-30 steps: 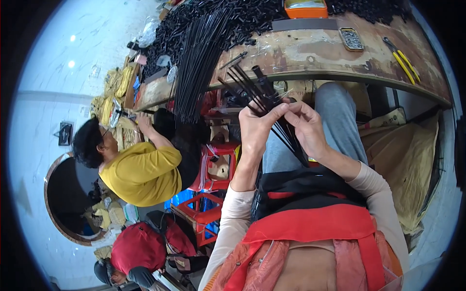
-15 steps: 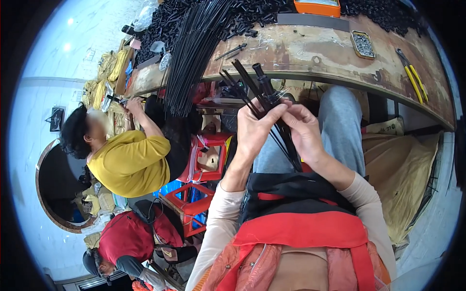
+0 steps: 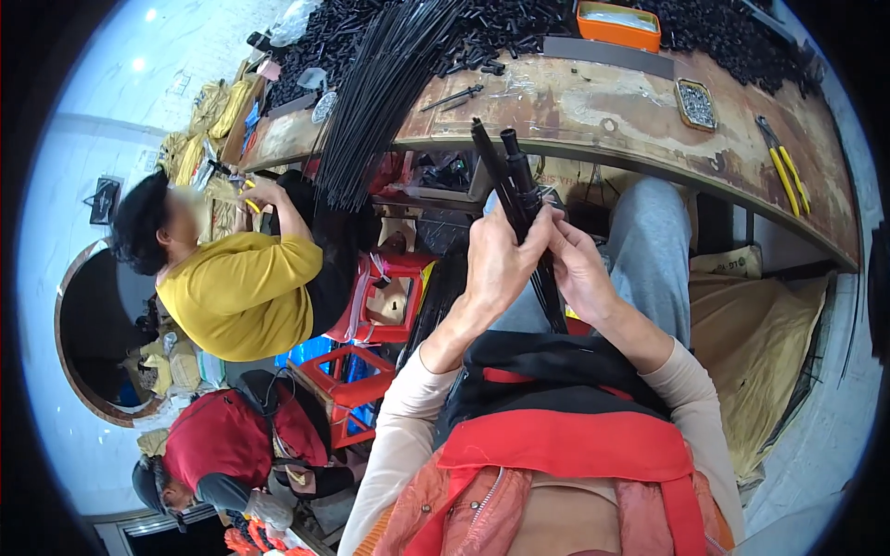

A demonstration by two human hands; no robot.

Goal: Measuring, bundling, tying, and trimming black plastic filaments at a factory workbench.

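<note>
Two bare hands, set close together over our lap, near side of the tabletop [image 3: 593,107]. Our left grip [image 3: 501,255] is wrapped about a bunch of black rods [image 3: 489,153]; their upper ends stick out beyond the fingers, tilted leftward, and the lower ends slope down between our wrists. A thicker black tube [image 3: 519,171] stands out of the same bunch, just to the right of the rods. Our right grip [image 3: 577,267] has thumb and fingertips bunched at the tube's lower part, touching or nearly so; whether they close on anything we cannot tell.

Beyond the grips and to their left, a large sheaf of rods [image 3: 380,111] overhangs the tabletop edge. Nearer, straight past the bunch, one loose black piece [image 3: 451,97] lies by itself. Farther out: a heap of short black parts [image 3: 519,32], and an orange box [image 3: 619,28] behind a grey strip [image 3: 607,57].

Beyond and right of the grips, a small tray of silvery bits [image 3: 683,104]; farther right, yellow-handled pliers [image 3: 786,176]. Well off to our left, a co-worker in a yellow top [image 3: 241,287].
</note>
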